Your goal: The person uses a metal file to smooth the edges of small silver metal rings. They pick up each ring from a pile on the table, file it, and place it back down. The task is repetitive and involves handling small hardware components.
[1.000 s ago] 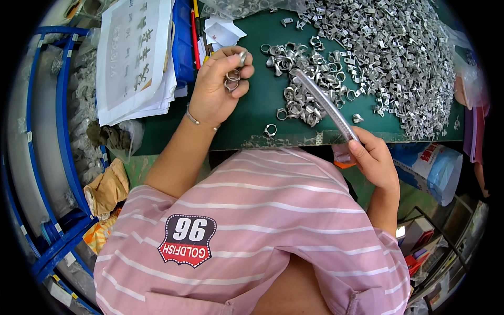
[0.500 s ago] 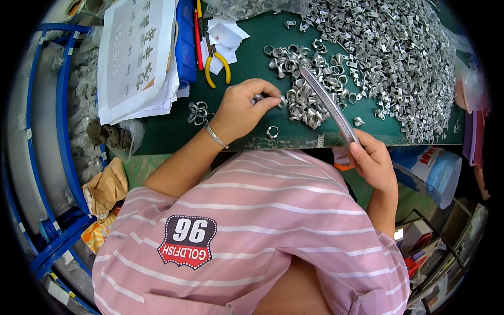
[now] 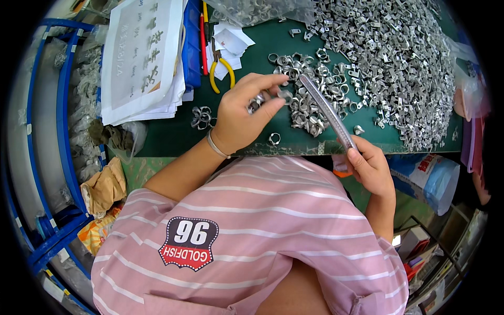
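Two bare hands work over a green table strewn with small metal parts. Left hand, a thin bracelet at its wrist, hovers above the table with thumb and forefinger pinched together on a few small metal rings. Right hand sits at the near table edge, its fingers wrapped tight around the lower end of a long, slim metal rod that slants up and away over the work. The rod's far tip lies just beside the left fingertips, near the pinched rings.

Judging by the layout, the job looks far from finished. The rod's visible length appears bare, though whether any rings sit on it cannot be told for certain. A loose cluster of rings lies under and around the rod, a single ring rests near the table edge, and a small group of rings sits apart to the left, beside a stack of printed papers. Farther right, a very large heap of small metal clips covers much of the table, seemingly untouched.

Yellow-handled pliers lie beyond the left hand, near some folded white paper slips. A blue metal rack stands to the left of the table.
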{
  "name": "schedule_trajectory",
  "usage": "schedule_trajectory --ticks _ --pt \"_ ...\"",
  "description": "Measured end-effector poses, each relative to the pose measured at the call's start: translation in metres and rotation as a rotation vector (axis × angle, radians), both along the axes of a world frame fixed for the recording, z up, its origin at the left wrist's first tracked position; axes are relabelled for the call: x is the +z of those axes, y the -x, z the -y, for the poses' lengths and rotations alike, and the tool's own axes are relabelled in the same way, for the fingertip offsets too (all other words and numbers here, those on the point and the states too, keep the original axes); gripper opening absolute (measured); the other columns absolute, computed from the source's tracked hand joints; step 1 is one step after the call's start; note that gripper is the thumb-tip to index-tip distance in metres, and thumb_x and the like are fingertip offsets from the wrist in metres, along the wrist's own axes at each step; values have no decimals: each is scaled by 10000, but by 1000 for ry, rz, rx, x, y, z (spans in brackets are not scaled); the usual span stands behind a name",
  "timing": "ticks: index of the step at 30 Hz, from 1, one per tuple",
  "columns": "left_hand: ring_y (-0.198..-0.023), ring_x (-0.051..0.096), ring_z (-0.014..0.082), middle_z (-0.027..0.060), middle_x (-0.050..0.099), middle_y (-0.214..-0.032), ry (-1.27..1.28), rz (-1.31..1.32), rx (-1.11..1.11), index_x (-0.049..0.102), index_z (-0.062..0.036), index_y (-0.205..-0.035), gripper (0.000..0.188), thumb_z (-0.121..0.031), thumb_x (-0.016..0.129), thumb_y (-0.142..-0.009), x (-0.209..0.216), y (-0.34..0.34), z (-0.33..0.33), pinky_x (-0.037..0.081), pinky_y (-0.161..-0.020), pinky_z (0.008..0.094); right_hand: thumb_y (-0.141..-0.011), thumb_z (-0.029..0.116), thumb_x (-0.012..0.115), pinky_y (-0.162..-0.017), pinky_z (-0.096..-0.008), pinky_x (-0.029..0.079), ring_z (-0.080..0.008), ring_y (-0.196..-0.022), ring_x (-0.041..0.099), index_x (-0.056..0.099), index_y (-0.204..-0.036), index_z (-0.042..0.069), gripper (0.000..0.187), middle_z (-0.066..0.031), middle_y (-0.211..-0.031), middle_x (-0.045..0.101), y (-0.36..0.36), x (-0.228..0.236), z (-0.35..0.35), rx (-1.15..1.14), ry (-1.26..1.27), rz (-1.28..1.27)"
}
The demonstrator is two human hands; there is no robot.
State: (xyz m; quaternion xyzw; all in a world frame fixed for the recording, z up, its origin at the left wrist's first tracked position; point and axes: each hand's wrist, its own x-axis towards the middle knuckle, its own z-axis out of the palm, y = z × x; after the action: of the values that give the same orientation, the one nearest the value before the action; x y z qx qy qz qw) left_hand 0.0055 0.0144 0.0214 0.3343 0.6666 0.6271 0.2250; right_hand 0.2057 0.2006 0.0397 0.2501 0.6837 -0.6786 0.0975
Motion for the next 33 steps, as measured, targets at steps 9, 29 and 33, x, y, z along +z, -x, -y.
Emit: schedule_trajectory --ticks 9,29,33 --pt "-679 460 79 79 504 -895 -377 1397 -54 515 -22 -952 127 -124 455 -906 -24 14 1 372 -478 167 -884 206 505 -505 -212 389 -53 -561 458 549 -1081 -7 294 16 -612 486 5 -4 3 81 -37 -30" --pt "-574 466 68 70 580 -839 -70 773 -77 556 -23 -973 266 -5 660 -728 -7 -3 -5 370 -461 175 -893 235 486 -531 -220 376 -58 -598 437 558 -1027 1 279 21 -650 495 20 6 11 164 58 33" --pt "-533 422 47 24 531 -732 -21 667 -161 563 -8 -960 279 -25 692 -714 -3 -1 -4 319 -439 171 -891 220 489 -532 -214 373 -52 -602 439 559 -1025 4 263 22 -649 492 19 6 9 179 158 13"
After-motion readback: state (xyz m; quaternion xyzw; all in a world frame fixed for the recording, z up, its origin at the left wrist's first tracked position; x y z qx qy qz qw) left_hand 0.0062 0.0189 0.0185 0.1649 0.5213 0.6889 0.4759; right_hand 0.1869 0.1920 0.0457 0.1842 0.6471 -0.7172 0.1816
